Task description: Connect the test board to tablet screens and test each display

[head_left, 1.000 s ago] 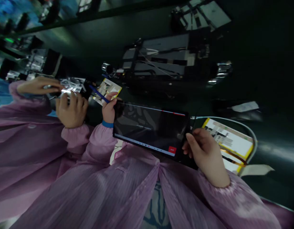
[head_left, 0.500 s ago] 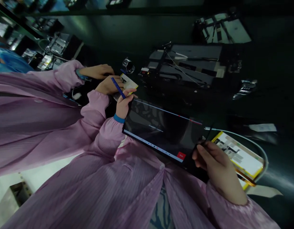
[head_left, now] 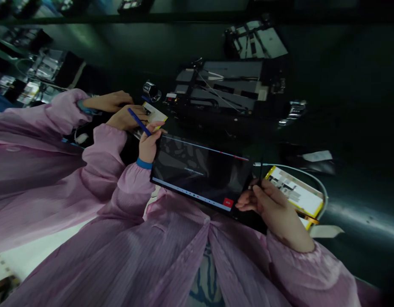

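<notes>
Compared with a second before, a co-worker's hands [head_left: 123, 118] had gone from a shiny wrapped item to a small yellow-edged pack [head_left: 157, 114], just past the upper left corner of the tablet [head_left: 200, 175]. Held in front of the person's body, the tablet was slightly tilted, with its screen facing up and a red button lit at its lower right.

At that upper left corner, the fingers of the left hand [head_left: 148, 147] were clamped on the tablet's edge, with a blue pen [head_left: 138, 121] tucked among them. A blue wristband [head_left: 143, 163] circled that wrist. Beside the tablet's right edge, the right hand [head_left: 276, 211] had thumb and forefinger pinched on a thin dark tool [head_left: 261, 168], which pointed upward; whether its other fingers touched the tablet could not be told.

A white cable [head_left: 286, 165] began near the tablet's right edge and curved around some larger white packs [head_left: 307, 196], also yellow-edged, to its right. Farther out, beyond the tablet's top edge, an opened device [head_left: 229, 85] with grey panels lay on the dark table [head_left: 353, 85], between two shiny metallic rolls [head_left: 294, 111].
</notes>
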{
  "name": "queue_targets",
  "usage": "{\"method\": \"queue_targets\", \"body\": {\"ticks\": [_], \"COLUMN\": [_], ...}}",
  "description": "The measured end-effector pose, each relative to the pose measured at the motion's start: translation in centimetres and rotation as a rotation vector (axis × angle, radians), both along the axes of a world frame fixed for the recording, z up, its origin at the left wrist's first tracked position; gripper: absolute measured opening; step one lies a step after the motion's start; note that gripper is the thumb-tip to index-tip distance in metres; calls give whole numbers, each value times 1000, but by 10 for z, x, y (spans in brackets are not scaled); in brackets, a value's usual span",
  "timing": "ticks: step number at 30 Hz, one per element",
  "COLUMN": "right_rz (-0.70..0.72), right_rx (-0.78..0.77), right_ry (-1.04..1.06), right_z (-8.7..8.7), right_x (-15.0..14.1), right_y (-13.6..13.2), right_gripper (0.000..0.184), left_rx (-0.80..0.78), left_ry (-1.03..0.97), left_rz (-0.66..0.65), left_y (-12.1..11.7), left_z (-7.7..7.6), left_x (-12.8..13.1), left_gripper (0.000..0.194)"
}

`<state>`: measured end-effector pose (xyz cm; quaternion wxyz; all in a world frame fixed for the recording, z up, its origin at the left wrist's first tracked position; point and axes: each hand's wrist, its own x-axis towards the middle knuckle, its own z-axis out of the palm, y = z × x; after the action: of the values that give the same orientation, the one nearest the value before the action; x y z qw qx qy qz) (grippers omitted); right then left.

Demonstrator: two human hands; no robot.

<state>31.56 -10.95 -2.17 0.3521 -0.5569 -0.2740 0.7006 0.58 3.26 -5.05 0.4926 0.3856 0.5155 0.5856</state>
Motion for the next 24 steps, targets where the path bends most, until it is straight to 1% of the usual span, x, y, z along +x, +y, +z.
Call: {"method": "queue_targets", "body": {"ticks": [3,7,10,12,14,16,17,18,19,21,23,24], "right_rz": [-57,-8,-29,-69,-157,-248,-268,-260,-223,-87,69,127], "right_rx": [32,99,169,195,225,280,321,371,432,606,795,868], "right_ry": [-42,-231,-385,-440,-467,-512,-550,-617,-721,-1006,-1285,-1384], "right_z": [5,13,17,18,17,14,11,7,2,-8,-18,-22], "right_x": [7,16,21,24,28,32,34,35,36,36,35,34], "right_y": [-2,-3,-1,3,11,19,24,28,31,37,41,43], "right_gripper": [49,47,42,37,32,29,27,24,19,12,15,16], "left_rx": [-11,21,33,40,49,46,43,38,33,28,25,26], "left_ry": [6,25,15,8,11,34,49,60,65,49,23,15], "left_rz": [48,58,40,14,-2,0,6,12,15,22,25,28], "left_y": [2,3,2,2,2,2,2,2,3,3,2,2], "left_z": [3,3,1,0,0,2,3,4,4,6,7,8], "left_x": [0,1,1,1,2,3,4,5,6,9,11,11], "left_gripper": [21,18,21,25,29,32,32,32,31,26,22,22]}}
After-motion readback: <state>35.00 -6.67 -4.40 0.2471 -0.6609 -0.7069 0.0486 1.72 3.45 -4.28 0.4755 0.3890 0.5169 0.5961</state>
